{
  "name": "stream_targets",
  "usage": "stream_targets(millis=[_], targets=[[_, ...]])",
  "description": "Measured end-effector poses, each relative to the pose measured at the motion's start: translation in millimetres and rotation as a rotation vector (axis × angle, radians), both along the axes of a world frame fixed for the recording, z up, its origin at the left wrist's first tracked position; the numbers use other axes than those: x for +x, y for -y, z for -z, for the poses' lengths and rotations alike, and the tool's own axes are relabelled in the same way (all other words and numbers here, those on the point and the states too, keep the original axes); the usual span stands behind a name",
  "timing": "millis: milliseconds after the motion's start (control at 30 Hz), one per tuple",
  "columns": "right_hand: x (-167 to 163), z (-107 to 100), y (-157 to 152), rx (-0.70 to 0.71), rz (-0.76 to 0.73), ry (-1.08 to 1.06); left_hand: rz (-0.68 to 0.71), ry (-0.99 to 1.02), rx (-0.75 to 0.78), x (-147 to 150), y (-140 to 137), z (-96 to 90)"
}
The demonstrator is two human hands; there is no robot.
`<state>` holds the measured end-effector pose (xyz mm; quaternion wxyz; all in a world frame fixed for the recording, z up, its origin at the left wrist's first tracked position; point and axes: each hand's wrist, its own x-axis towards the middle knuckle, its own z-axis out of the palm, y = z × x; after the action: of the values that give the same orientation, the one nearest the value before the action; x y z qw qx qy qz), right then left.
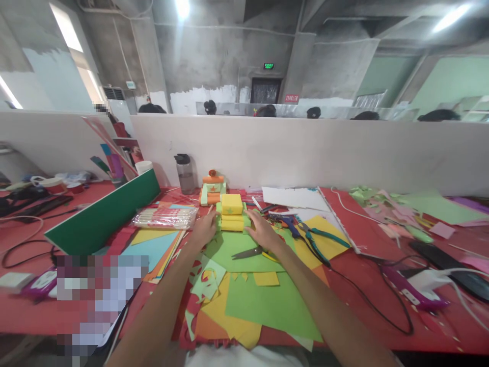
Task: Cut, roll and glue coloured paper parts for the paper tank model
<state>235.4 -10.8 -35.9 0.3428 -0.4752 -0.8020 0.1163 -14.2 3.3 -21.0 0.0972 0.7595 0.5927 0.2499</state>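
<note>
A yellow and green paper model (232, 205) with a boxy top and rolled parts stands upright between my hands. My left hand (205, 227) is at its left side, fingers against the green edge. On the opposite side my right hand (263, 229) has its thumb and fingers at the green part, so the two hands grip the model between them. Just behind it stands a similar orange and pale green paper model (213, 188). Scissors (250, 252) with dark blades lie on green paper (271, 300) below my right hand, their yellow handle partly hidden by my wrist.
Teal-handled pliers (323, 234) and a blue glue gun (292, 227) lie to the right. On the left are a bag of sticks (165, 217), a green board (107, 211) and a water bottle (185, 174). Paper scraps (208, 278) cover the front. A white partition (305, 153) stands behind.
</note>
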Motion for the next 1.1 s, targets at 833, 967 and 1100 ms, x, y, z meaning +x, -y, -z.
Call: stream_targets(millis=[833,967,1100], targets=[[10,-15,4,0.029,-0.06,0.026,0.027,0.065,0.105,-2,2,-6.9],[9,-18,6,0.062,-0.076,0.047,0.031,0.109,0.196,-2,3,-12.5],[9,-22,8,0.063,-0.054,0.072,0.099,0.152,0.163,-1,9,-20.4]])
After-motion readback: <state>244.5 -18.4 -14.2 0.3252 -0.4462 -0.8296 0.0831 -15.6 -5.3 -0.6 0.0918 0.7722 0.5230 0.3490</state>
